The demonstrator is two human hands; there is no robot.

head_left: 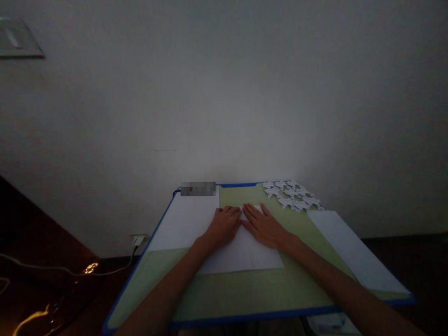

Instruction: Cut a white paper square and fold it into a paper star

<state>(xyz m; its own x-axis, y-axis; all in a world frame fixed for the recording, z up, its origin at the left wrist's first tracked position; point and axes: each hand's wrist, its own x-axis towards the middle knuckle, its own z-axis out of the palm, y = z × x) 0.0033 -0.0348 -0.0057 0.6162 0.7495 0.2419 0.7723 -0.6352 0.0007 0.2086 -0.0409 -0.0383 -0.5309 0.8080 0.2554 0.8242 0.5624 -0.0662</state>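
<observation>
white sheet lies mid counter under both hands: l. hand w/ fingers curled on it (can't tell if pinching), r. hand laid flat, fingers straight, grasping nothing; folded paper pcs far r. corner.

Grey wall, white plug, cable — thin, pale

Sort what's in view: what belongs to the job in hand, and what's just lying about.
Belongs to the job:
white sheet under the left hand and right hand
table beneath it
probably the folded paper pieces, left-side paper and right-side paper

Seemingly just about:
blurred-out item, far left corner
plug by the wall
pale cable
</observation>
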